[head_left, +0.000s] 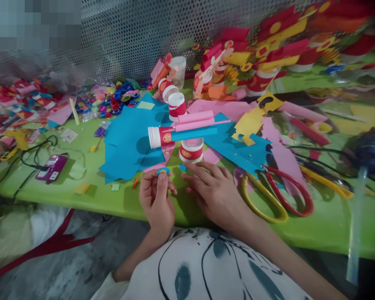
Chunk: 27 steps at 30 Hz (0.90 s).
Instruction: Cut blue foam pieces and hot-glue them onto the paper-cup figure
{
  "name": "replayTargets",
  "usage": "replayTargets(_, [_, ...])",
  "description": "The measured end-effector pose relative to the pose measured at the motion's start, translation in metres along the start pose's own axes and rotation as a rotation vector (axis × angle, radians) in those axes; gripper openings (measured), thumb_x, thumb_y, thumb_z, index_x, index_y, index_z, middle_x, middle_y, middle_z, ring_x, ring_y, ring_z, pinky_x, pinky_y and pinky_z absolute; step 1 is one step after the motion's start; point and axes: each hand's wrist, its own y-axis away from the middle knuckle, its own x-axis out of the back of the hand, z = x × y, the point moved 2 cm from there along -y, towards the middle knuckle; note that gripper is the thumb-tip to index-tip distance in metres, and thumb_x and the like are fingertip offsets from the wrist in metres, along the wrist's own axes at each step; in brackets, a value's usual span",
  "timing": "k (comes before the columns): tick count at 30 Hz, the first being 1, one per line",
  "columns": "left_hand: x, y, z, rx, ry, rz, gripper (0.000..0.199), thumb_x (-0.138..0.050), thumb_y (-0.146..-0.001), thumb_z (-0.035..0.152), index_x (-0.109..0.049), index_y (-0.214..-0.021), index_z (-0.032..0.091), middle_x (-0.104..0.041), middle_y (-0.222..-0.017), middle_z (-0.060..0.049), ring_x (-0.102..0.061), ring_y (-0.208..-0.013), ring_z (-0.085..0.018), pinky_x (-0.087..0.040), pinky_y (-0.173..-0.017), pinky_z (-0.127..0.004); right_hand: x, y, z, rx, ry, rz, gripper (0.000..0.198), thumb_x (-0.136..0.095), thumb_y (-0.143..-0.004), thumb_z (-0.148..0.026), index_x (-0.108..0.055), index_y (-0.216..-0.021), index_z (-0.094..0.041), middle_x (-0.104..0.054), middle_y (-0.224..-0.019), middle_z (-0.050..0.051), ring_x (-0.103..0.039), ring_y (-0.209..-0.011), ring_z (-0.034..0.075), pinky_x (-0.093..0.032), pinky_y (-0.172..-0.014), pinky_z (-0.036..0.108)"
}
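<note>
Between the thumb and fingers of my left hand [158,200] is a small blue paper disc [163,171] with a yellow-orange middle. My right hand [214,191] lies palm down at the table's near side, its fingers apart and stretched left. Its fingertips are close to a second small blue piece [183,167]; whether they touch it I cannot tell. Just beyond my hands stands a red and white paper cup [191,151]. Behind it another such cup [159,138] lies on its side, with pink paper rolls [195,121] and a blue strip [195,134] alongside.
Scissors [276,196] with yellow and red handles lie right of my hand. A glue gun [368,154] with a clear stick is at the far right. Blue paper sheets [128,141] cover the middle. A purple box with cables [52,167] sits left. Finished paper-and-cup models [265,79] stand behind.
</note>
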Motion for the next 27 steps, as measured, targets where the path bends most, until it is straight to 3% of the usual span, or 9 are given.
replayTargets(3, [-0.001, -0.002, 0.001, 0.038, 0.025, 0.008, 0.025, -0.084, -0.084, 0.035, -0.066, -0.093, 0.020, -0.073, -0.080, -0.001, -0.059, -0.056, -0.009, -0.049, -0.050, -0.019, -0.006, -0.002, -0.004, 0.008, 0.004, -0.044, 0.021, -0.059, -0.103, -0.027, -0.073, -0.117, -0.020, -0.072, -0.141, 0.003, -0.059, -0.132, 0.037, -0.037, -0.106, 0.061])
replayTargets(7, [-0.001, -0.003, 0.001, 0.048, 0.047, 0.025, 0.026, -0.085, -0.084, 0.035, -0.065, -0.093, 0.021, -0.073, -0.080, -0.002, -0.062, -0.059, -0.010, -0.048, -0.050, -0.018, -0.006, 0.003, -0.002, 0.017, -0.054, -0.023, 0.017, -0.061, -0.101, -0.022, -0.072, -0.113, -0.021, -0.077, -0.132, 0.002, -0.063, -0.128, 0.033, -0.030, -0.112, 0.059])
replayTargets(11, [-0.001, -0.003, -0.001, 0.072, 0.029, -0.004, 0.023, -0.085, -0.084, 0.033, -0.067, -0.091, 0.021, -0.073, -0.078, 0.000, -0.059, -0.054, -0.007, -0.048, -0.049, -0.017, -0.001, 0.005, 0.003, 0.016, -0.097, 0.024, 0.019, -0.061, -0.097, -0.011, -0.072, -0.109, -0.021, -0.082, -0.120, 0.002, -0.072, -0.111, 0.025, -0.037, -0.105, 0.051])
replayTargets(14, [0.000, -0.003, -0.003, 0.085, -0.040, -0.030, 0.020, -0.083, -0.086, 0.033, -0.069, -0.091, 0.021, -0.073, -0.077, 0.000, -0.059, -0.053, -0.007, -0.048, -0.049, -0.017, 0.002, 0.005, 0.007, -0.074, -0.052, 0.084, 0.019, -0.063, -0.097, -0.013, -0.073, -0.111, -0.021, -0.082, -0.115, 0.005, -0.071, -0.102, 0.025, -0.043, -0.093, 0.046])
replayTargets(17, [0.001, -0.003, -0.004, 0.091, -0.084, -0.067, 0.017, -0.081, -0.088, 0.034, -0.072, -0.093, 0.020, -0.074, -0.080, -0.001, -0.059, -0.055, -0.007, -0.048, -0.050, -0.017, 0.002, 0.006, 0.009, -0.144, 0.055, 0.092, 0.016, -0.068, -0.095, -0.021, -0.076, -0.109, -0.024, -0.079, -0.112, 0.008, -0.066, -0.100, 0.029, -0.041, -0.085, 0.046])
replayTargets(20, [0.001, -0.003, -0.003, 0.098, -0.086, -0.112, 0.014, -0.080, -0.090, 0.033, -0.075, -0.095, 0.021, -0.074, -0.081, -0.001, -0.060, -0.057, -0.007, -0.049, -0.052, -0.018, 0.001, 0.006, 0.007, -0.125, 0.104, 0.046, 0.017, -0.068, -0.096, -0.026, -0.080, -0.108, -0.027, -0.075, -0.114, 0.010, -0.061, -0.103, 0.032, -0.039, -0.084, 0.047])
replayTargets(27, [0.001, -0.005, -0.005, 0.107, -0.078, -0.153, 0.023, -0.078, -0.092, 0.030, -0.078, -0.114, 0.026, -0.075, -0.095, -0.002, -0.060, -0.061, -0.006, -0.049, -0.054, -0.018, 0.000, 0.006, 0.006, -0.084, 0.102, 0.016, 0.021, -0.065, -0.097, -0.022, -0.082, -0.108, -0.026, -0.070, -0.114, 0.013, -0.055, -0.107, 0.034, -0.038, -0.087, 0.051])
